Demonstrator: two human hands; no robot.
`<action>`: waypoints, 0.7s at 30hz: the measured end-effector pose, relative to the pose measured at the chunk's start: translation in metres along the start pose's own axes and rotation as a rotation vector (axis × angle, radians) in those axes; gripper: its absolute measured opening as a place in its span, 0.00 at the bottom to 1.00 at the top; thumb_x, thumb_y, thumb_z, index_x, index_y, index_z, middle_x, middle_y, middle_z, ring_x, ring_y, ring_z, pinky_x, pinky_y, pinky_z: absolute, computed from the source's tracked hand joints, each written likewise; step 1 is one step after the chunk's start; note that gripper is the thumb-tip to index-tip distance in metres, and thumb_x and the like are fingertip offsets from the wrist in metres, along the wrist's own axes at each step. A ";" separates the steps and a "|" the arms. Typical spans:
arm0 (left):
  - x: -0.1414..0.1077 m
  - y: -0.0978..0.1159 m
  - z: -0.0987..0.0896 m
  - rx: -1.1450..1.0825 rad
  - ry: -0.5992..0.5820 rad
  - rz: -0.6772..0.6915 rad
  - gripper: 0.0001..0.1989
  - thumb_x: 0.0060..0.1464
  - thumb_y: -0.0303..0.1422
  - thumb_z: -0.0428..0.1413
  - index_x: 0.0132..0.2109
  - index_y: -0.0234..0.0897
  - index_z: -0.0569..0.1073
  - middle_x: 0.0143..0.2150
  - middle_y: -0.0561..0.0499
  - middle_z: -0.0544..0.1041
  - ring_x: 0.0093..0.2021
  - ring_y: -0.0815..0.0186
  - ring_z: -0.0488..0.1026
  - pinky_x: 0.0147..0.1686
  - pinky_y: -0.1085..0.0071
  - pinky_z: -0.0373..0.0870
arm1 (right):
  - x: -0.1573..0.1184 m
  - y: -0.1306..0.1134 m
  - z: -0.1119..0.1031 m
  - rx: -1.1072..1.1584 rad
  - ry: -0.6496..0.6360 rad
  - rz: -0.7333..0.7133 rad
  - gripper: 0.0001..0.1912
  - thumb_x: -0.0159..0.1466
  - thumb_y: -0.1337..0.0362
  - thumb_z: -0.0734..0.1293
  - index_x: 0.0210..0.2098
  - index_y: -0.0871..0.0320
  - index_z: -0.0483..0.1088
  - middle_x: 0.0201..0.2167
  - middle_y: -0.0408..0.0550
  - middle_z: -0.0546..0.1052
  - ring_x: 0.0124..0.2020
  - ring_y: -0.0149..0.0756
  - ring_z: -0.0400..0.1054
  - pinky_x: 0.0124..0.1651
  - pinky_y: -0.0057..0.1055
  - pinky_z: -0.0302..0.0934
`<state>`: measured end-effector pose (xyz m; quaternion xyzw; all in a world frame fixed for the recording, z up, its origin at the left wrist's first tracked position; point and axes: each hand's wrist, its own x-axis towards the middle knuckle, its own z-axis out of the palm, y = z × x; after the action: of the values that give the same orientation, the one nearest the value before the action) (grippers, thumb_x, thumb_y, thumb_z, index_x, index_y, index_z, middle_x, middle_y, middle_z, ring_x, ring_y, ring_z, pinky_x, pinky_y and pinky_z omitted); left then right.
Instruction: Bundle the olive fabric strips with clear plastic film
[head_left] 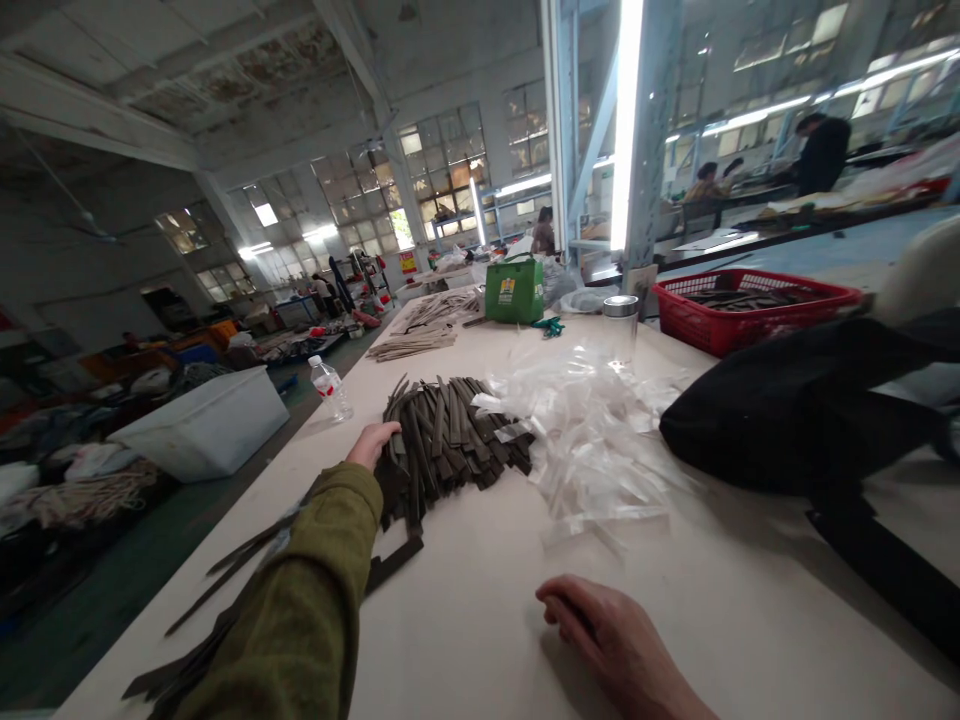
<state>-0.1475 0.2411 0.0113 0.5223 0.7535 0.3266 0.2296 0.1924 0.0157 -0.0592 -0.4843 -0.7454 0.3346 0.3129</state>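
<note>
My left hand (373,445) reaches to the left edge of a pile of dark grey-brown strips (450,430) on the table. It looks closed on strips at that edge, though most of its fingers are hidden. My right hand (607,630) rests over the near part of the table, its fingers curled together and nothing visible in them. Against the right side of the pile lies a loose heap of clear plastic strips or sleeves (592,440). More dark strips (191,640) lie beneath and beside my left sleeve.
A plastic bottle (330,388) stands at the table's left edge. Farther back are light strips (412,345), a green bag (514,292) and a clear jar (620,330). On the right sit a red basket (750,320) and a black cloth bag (780,410). Other people are in the background.
</note>
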 end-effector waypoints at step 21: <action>-0.263 0.041 0.051 -1.251 -0.507 0.020 0.18 0.43 0.37 0.66 0.40 0.37 0.71 0.24 0.58 0.67 0.18 0.77 0.61 0.19 0.78 0.61 | -0.013 -0.025 -0.002 0.764 0.131 0.021 0.21 0.65 0.50 0.63 0.51 0.56 0.68 0.50 0.54 0.74 0.44 0.43 0.73 0.47 0.38 0.66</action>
<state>0.0052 0.0174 0.0080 0.3586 0.3403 0.5708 0.6556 0.1854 -0.0033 -0.0397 -0.3606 -0.5407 0.5597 0.5142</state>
